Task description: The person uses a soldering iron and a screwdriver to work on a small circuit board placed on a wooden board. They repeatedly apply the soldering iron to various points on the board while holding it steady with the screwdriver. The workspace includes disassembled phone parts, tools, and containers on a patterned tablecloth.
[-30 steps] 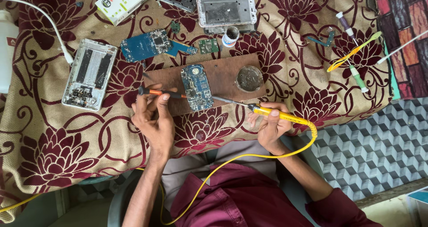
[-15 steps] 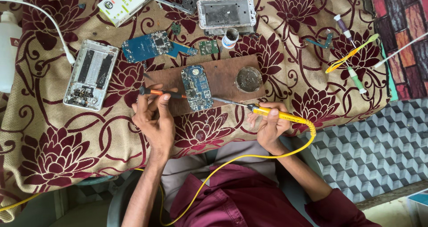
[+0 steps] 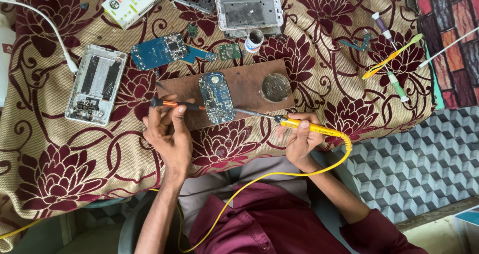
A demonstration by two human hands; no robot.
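Two hands work at one blue circuit board lying on a brown wooden board on the cloth-covered bench. The left hand is closed on an orange-handled screwdriver, its tip at the board's left edge; the right hand is closed on a yellow soldering iron, tip just beside the board's lower right. Pinning the board firmly and bracing the right wrist should steady the tip. A round flux tin sits near.

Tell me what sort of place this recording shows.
Likely a small phone or electronics repair bench. The right hand holds a yellow soldering iron to a blue circuit board on a wooden board, and an opened phone frame lies on the flowered cloth.
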